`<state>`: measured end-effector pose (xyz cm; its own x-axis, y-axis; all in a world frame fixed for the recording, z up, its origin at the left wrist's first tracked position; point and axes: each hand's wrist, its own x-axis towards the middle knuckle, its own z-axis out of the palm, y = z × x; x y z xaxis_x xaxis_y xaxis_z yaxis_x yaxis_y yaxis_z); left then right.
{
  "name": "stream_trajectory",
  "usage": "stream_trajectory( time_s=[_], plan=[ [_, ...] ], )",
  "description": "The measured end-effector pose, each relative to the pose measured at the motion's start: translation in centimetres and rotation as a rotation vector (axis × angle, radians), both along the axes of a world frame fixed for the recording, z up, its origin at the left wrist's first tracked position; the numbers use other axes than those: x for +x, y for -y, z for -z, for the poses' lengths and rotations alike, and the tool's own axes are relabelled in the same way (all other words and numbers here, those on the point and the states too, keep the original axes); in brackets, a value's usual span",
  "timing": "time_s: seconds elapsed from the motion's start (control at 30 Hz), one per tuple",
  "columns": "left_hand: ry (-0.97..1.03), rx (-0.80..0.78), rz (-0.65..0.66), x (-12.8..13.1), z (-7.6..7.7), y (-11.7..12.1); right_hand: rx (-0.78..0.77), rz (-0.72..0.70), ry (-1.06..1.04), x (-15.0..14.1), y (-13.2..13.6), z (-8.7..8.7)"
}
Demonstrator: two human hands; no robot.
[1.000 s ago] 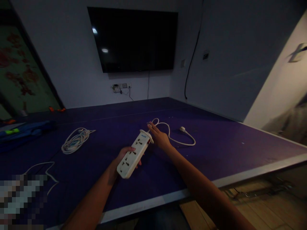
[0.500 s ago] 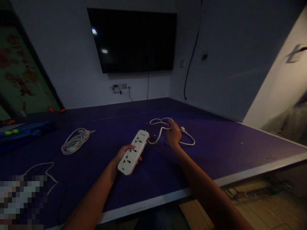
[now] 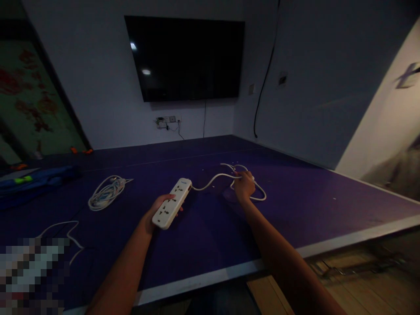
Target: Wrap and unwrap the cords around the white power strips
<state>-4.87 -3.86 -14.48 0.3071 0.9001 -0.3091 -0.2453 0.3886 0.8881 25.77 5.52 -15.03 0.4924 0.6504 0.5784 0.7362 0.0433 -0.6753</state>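
A white power strip is tilted in my left hand, the thumb across its socket face and fingertips showing under the far side. From its upper end a white cord runs right to my right hand. That hand is closed around the cord, its knuckles toward me. Loose loops of the same cord lie on the purple surface behind and to the right of the hand. The plug at the cord's end is mostly hidden by my right hand.
A coiled white cable lies left on the purple tabletop. Beyond it are blue cloth and orange items. A television hangs over wall sockets. The tabletop's pale front edge is close to me.
My left hand has drawn the power strip a little left. My right hand has moved slightly right and down and closed on the cord, stretching the stretch between the hands.
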Motion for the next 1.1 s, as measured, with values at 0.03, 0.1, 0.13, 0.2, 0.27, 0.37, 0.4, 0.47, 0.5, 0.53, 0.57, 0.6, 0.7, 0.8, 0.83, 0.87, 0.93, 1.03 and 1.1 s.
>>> stream_trajectory(
  time_s=[0.03, 0.1, 0.13, 0.2, 0.27, 0.37, 0.4, 0.47, 0.5, 0.53, 0.57, 0.6, 0.7, 0.8, 0.83, 0.87, 0.93, 1.03, 1.1],
  plan=[
    [-0.049, 0.008, 0.033, -0.5, 0.1, 0.3, 0.014, 0.021, -0.038, 0.3, -0.1, 0.0],
    [-0.141, 0.063, 0.056, -1.2, 0.3, 0.7, 0.052, 0.059, -0.113, 0.9, -0.2, 0.0],
    [-0.187, 0.100, 0.052, -1.4, 0.3, 0.8, 0.070, 0.073, -0.143, 1.1, -0.3, 0.0],
    [-0.287, 0.169, 0.040, -1.6, 0.2, 0.9, 0.100, 0.089, -0.183, 1.5, -0.4, -0.1],
    [-0.385, 0.236, 0.024, -1.4, -0.2, 0.7, 0.115, 0.097, -0.204, 1.8, -0.4, -0.1],
    [-0.504, 0.334, -0.054, -1.3, -0.4, 0.0, 0.125, 0.101, -0.212, 1.8, -0.4, -0.2],
    [-0.535, 0.360, -0.098, -1.3, -0.4, -0.3, 0.126, 0.095, -0.202, 1.8, -0.4, -0.2],
    [-0.608, 0.407, -0.194, -1.6, -0.1, -1.0, 0.120, 0.076, -0.165, 1.5, -0.3, -0.2],
    [-0.655, 0.430, -0.229, -1.9, 0.2, -1.2, 0.112, 0.066, -0.139, 1.4, -0.3, -0.2],
    [-0.709, 0.453, -0.251, -2.2, 0.4, -1.5, 0.101, 0.056, -0.109, 1.2, -0.2, -0.2],
    [-0.767, 0.475, -0.258, -2.5, 0.5, -1.7, 0.089, 0.045, -0.074, 1.1, -0.2, -0.2],
    [-0.820, 0.495, -0.261, -2.8, 0.7, -1.8, 0.077, 0.034, -0.038, 0.9, -0.2, -0.2],
    [-0.937, 0.549, -0.291, -3.6, 0.8, -1.8, 0.050, 0.012, 0.059, 0.5, -0.2, -0.2],
    [-1.041, 0.585, -0.365, -4.3, 0.7, -1.6, 0.054, 0.001, 0.108, 0.3, -0.1, -0.2],
    [-1.074, 0.590, -0.382, -4.4, 0.7, -1.6, 0.061, -0.004, 0.115, 0.3, -0.1, -0.2],
    [-1.103, 0.594, -0.394, -4.6, 0.7, -1.6, 0.070, -0.009, 0.119, 0.2, -0.1, -0.2],
    [-1.149, 0.603, -0.399, -4.8, 0.8, -1.6, 0.087, -0.021, 0.120, 0.2, 0.0, -0.2],
    [-1.224, 0.638, -0.404, -5.0, 0.7, -1.6, 0.097, -0.033, 0.120, 0.1, 0.0, -0.2],
    [-1.284, 0.670, -0.418, -5.1, 0.6, -1.5, 0.096, -0.032, 0.122, 0.1, 0.1, -0.2]
  ],
)
